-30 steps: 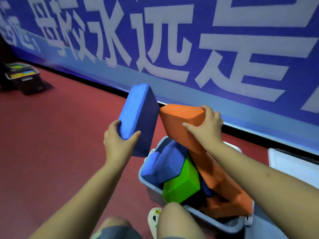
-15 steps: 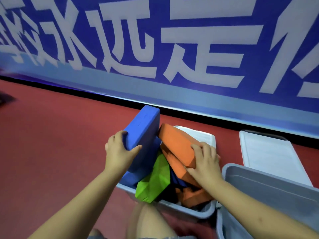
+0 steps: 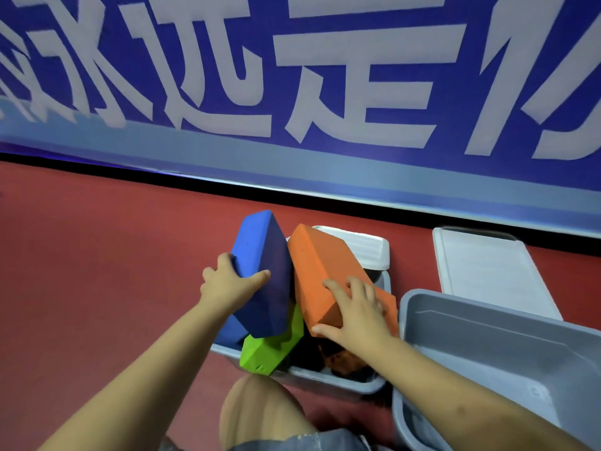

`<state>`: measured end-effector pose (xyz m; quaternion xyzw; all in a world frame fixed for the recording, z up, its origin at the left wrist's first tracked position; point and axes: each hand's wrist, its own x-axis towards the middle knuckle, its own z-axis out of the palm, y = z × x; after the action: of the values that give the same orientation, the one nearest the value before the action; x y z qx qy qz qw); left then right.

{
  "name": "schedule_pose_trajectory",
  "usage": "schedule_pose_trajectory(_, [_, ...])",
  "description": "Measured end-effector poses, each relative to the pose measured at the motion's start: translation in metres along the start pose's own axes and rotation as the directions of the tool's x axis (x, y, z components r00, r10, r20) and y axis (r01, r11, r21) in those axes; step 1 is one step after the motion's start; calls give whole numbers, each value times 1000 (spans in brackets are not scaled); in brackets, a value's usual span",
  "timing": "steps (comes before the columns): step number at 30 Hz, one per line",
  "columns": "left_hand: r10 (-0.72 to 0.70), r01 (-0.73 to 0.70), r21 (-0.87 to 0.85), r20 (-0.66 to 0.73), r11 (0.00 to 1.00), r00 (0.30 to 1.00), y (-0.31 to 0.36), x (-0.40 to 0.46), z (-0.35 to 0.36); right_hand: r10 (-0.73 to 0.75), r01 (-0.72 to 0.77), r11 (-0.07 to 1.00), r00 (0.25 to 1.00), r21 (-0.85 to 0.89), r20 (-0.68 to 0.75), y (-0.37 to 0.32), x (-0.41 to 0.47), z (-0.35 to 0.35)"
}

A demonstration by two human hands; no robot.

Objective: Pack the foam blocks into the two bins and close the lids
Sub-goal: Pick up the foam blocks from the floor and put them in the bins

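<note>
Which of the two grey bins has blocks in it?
The left bin, where both hands are working; blue, orange and green blocks are piled above its rim. The right bin shows only a bare inside.

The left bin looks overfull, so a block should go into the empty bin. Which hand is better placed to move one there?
Probably the right hand: it grips the orange block right beside the empty bin. The left hand holds the blue block on the far side.
</note>
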<state>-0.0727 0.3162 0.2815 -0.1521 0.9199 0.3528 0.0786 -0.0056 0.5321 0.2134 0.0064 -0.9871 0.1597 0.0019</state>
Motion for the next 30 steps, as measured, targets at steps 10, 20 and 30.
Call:
schedule_pose_trajectory(10, [250,-243,-68,117,968,961,9,-14,4,-8,10,984,1000,180,-14,17,17,-12])
schedule_pose_trajectory(20, [412,-425,-31,318,904,854,22,-20,29,-60,28,927,995,374,74,30,28,-19])
schedule_pose_trajectory(30, [346,-302,-188,286,935,893,18,-23,14,-50,23,962,994,271,95,26,33,-28])
